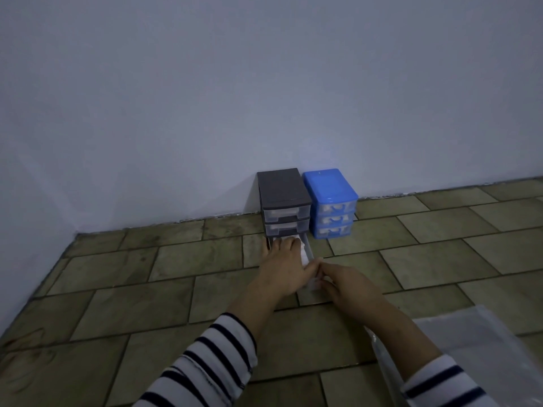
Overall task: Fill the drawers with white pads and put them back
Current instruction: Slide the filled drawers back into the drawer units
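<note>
A tiled floor (141, 292) of brownish-green rectangular tiles carries everything. At twelve o'clock, against the wall, a grey drawer unit (283, 201) stands with a blue drawer unit (331, 201) just beside it toward one o'clock. At five o'clock lies a clear plastic sheet (482, 342).

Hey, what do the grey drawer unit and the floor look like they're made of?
The grey drawer unit looks like moulded plastic: a matt dark frame with see-through drawer fronts. The floor seems to be ceramic or stone tile, judging by its mottled olive slabs and dark grout lines.
</note>
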